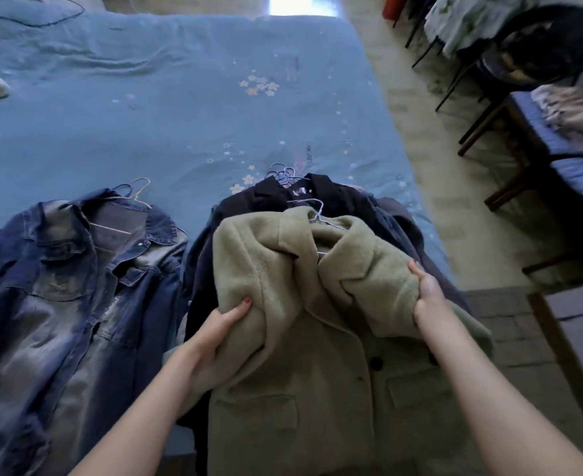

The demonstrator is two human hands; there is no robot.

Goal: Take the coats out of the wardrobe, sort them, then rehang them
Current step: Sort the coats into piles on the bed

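The left hand has its fingers curled into the left shoulder of a green wool coat, bunching the cloth. The right hand clamps the coat's right shoulder, thumb on top, its other fingers hidden behind the fabric. The green coat, on a wire hanger, lies at the near edge of the bed on top of a pile of dark coats, whose hanger hooks bunch together at the collars. Just to the left, apart from the pile, denim jackets lie on the blue bedspread, also on hangers. Across the floor to the right stands a chair heaped with clothes.
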